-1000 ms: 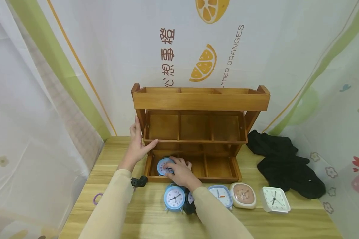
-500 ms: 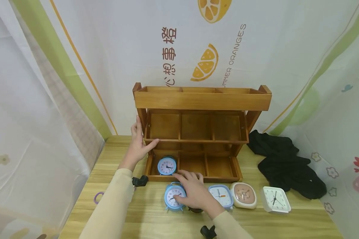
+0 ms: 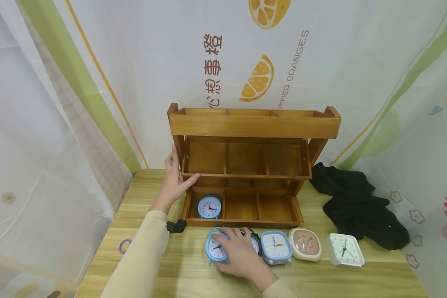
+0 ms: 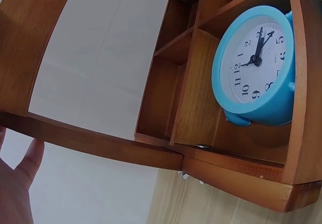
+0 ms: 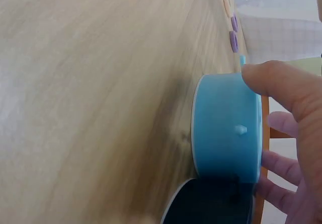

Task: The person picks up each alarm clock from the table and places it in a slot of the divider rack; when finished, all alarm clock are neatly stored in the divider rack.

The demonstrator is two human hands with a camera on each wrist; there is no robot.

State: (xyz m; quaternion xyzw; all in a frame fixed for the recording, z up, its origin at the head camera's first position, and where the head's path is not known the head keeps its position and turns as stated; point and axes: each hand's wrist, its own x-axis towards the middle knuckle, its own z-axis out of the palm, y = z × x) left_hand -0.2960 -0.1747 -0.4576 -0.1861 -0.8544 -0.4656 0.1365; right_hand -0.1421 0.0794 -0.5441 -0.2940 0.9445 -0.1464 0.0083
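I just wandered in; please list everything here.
Table: one, pale wood, underneath
Rack: one, brown, on table
Round clocks: two, blue, one racked, one before it
Dark clock: one, black, before rack
Square clock: one, bluish, before rack
Pink-faced clock: one, cream, before rack
Rightmost clock: one, white, table
Cloth: one pile, black, right side
Rings: several, mostly purple, left
Backdrop: one, white, behind
Sleeves: two, cream, both arms
Left hand: one, on rack
Right hand: one, on round clock

The head view is bright, but it is darker inside the brown wooden tiered shelf [image 3: 255, 125]. In the left wrist view, the shelf looks slightly curved. In the right one, whitish glare lies on the pale wooden table [image 5: 75, 98], with soft shadow beside the round light-blue clock [image 5: 226, 126].
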